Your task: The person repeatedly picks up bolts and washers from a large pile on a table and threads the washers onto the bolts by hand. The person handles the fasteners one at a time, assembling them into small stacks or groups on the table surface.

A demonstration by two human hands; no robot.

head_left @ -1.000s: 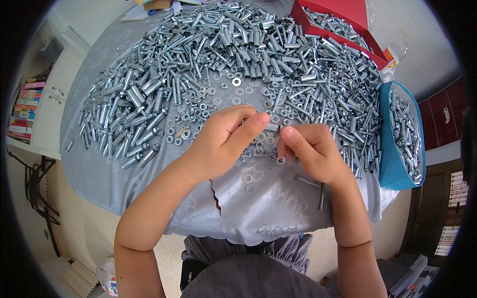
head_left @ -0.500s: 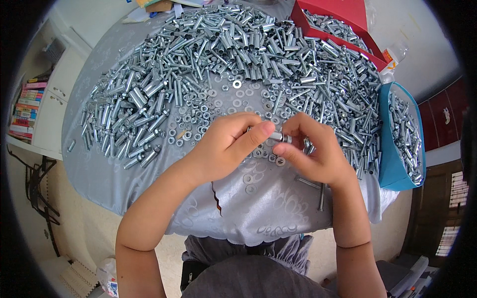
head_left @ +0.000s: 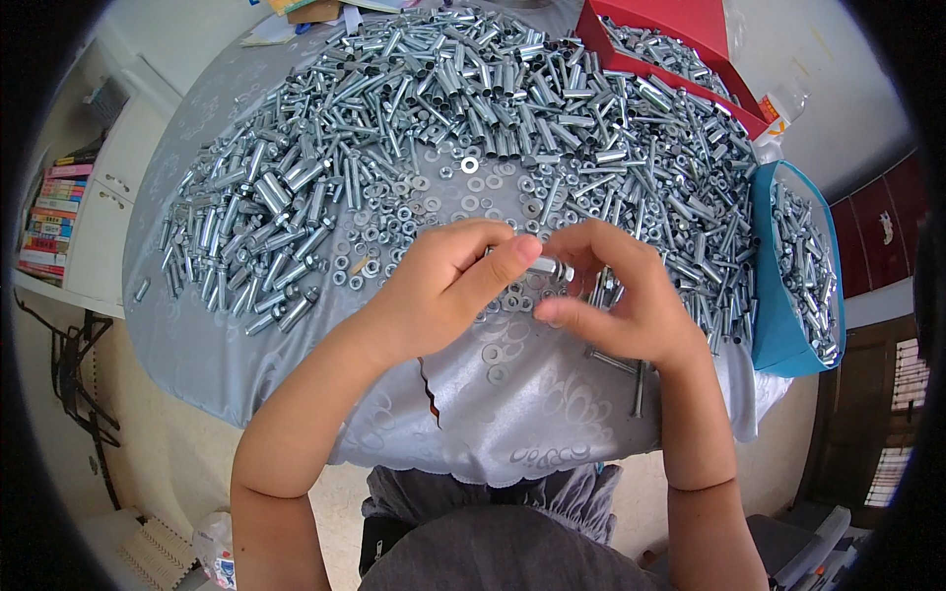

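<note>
My left hand (head_left: pixel 448 286) is closed round a silver sleeve anchor bolt (head_left: pixel 554 267), thumb on top. The bolt's end with the nut and washer points right, and its other end is hidden in my fingers. Around that nut end curves my right hand (head_left: pixel 631 295), its thumb and fingers apart and seemingly clear of the metal. Beneath both hands lie loose washers (head_left: pixel 494 353) and nuts on the grey patterned tablecloth (head_left: pixel 493 424). A long bolt (head_left: pixel 639 391) rests beside my right wrist.
A wide heap of metal sleeves (head_left: pixel 493 89) covers the far side. Assembled anchor bolts (head_left: pixel 281 246) lie at the left, loose bolts (head_left: pixel 690 236) at the right. A red box (head_left: pixel 680 84) and a blue box (head_left: pixel 803 364), both filled with metal parts, stand at the right.
My right thumb and fingers have spread away from the bolt's nut end, baring more of it. The left hand keeps its hold, nearly in the same place.
</note>
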